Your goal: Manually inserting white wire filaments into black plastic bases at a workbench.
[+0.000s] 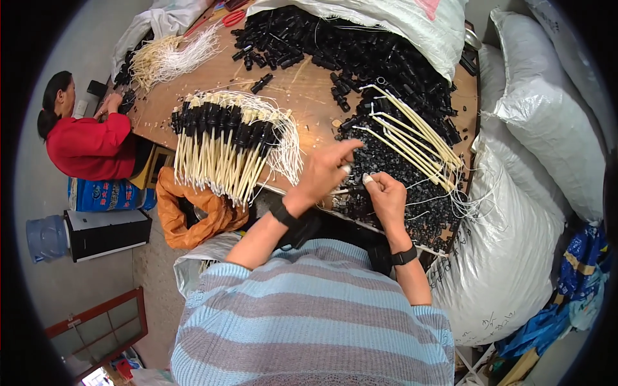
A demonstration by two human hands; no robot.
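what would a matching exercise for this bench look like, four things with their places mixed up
1. rods with black sockets
2. rods without sockets
3. orange sack
4. blue water bottle

A. far left of the picture
B. lying over small black pieces
C. off the table, at its near edge
D. left of the left hand, bundled

Pairs: 1-D, 2-B, 3-C, 4-A

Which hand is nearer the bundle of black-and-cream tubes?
Left: the left hand is just right of the bundle; the right hand is farther right.
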